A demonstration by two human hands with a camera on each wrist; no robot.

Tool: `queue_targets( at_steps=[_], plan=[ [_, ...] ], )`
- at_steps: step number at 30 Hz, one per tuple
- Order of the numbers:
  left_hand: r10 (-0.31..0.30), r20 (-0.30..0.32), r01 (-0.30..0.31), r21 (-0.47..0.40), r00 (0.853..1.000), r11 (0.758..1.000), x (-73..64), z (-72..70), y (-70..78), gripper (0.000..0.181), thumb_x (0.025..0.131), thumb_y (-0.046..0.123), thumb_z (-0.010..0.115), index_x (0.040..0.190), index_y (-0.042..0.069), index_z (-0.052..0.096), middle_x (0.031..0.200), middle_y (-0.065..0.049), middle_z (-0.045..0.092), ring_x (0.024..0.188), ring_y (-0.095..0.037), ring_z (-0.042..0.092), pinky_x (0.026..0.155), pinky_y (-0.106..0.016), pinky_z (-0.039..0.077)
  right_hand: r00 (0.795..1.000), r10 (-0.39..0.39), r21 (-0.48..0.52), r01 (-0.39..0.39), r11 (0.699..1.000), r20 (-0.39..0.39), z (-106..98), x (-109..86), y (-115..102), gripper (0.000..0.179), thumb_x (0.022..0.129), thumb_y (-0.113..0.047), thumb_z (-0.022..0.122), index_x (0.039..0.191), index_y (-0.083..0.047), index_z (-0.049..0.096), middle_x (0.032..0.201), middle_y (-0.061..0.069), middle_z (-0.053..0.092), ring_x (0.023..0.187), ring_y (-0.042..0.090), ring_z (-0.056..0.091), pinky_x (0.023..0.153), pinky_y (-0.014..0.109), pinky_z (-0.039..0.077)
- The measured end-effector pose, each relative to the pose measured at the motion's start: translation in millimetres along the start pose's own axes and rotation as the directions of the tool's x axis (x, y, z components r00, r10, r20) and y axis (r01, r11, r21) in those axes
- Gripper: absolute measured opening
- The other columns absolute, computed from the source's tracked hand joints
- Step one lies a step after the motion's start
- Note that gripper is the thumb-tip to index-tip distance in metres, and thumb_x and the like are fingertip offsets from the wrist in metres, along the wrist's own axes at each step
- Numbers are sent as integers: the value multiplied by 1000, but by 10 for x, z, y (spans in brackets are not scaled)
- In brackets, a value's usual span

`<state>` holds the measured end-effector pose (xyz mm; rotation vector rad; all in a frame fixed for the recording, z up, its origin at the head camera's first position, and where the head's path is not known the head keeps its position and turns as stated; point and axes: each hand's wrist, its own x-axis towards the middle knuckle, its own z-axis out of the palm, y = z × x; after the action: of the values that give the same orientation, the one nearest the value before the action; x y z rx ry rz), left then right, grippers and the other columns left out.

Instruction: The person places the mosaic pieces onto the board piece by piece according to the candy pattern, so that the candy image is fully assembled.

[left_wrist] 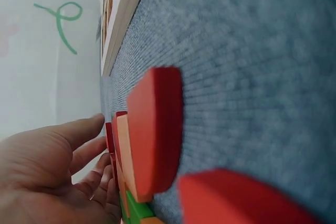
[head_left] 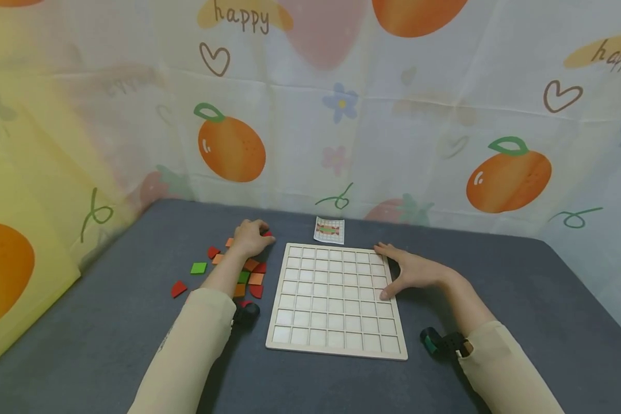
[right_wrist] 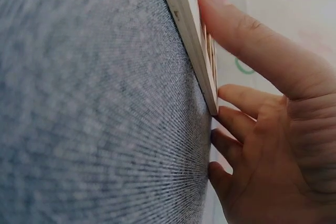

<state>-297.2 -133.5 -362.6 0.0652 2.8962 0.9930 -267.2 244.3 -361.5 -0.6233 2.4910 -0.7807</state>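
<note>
At the far end of a group of small flat pieces, my left hand [head_left: 250, 238] has its thumb and fingertips around a red piece [head_left: 268, 234]. In the left wrist view the thumb tip is right at that piece's edge, while the other fingers curl behind it. A pale wooden grid board [head_left: 336, 352] with square cells lies flat on the table. My right hand [head_left: 416, 269] is spread over the board's right edge. Its thumb [right_wrist: 236, 27] rests on the board's top face, and the other fingers reach along the far right corner.
Around the left forearm lie several red, orange and green pieces, including a green one [head_left: 199, 268] and a red quarter-round one [head_left: 178, 288]. A small printed pattern card [head_left: 329, 230] lies beyond the board. A patterned cloth [head_left: 341, 144] hangs behind the dark table [head_left: 336, 388].
</note>
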Motion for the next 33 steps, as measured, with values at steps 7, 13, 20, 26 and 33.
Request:
queue_targets(
  at_steps=[7, 13, 20, 26, 33],
  plan=[
    [16, -22, -15, 29, 1000, 999, 3, 27, -11, 42, 100, 19, 57, 137, -2, 53, 142, -29, 44, 136, -49, 35, 112, -56, 33, 999, -35, -30, 34, 999, -7, -9, -58, 13, 114, 72, -41, 86, 159, -10, 18, 168, 16, 1, 155, 43, -4, 117, 71, 7],
    [43, -54, -38, 84, 998, 996, 24, 25, -12, 39, 99, 18, 58, 132, -3, 57, 134, -27, 54, 130, -45, 43, 110, -54, 35, 998, -65, -66, 64, 996, -8, -25, -125, 5, 108, 73, -41, 85, 157, -12, 25, 168, 15, 7, 154, 44, 2, 115, 73, 8],
    [45, -81, -37, 95, 996, 995, 29, 39, 17, 34, 97, 16, 61, 126, -2, 62, 126, -25, 58, 123, -40, 50, 107, -51, 39, 998, -65, -87, 64, 994, -9, -39, -159, 18, 107, 74, -41, 85, 157, -12, 26, 168, 15, 8, 154, 44, 4, 115, 73, 9],
    [24, -111, -16, 71, 994, 997, 16, 52, 31, 30, 96, 14, 63, 122, -1, 65, 123, -24, 60, 115, -39, 55, 98, -48, 46, 998, -63, -94, 62, 994, -6, -51, -158, 22, 107, 73, -41, 85, 157, -11, 26, 167, 16, 9, 154, 44, 5, 114, 74, 8],
    [-23, -152, 24, 3, 988, 1000, 7, 51, 31, 28, 93, 14, 67, 118, 2, 67, 119, -21, 66, 111, -38, 59, 92, -47, 50, 998, -60, -98, 58, 993, -9, -47, -142, 11, 107, 73, -41, 86, 157, -12, 26, 167, 16, 10, 154, 44, 5, 114, 74, 8]
  ],
)
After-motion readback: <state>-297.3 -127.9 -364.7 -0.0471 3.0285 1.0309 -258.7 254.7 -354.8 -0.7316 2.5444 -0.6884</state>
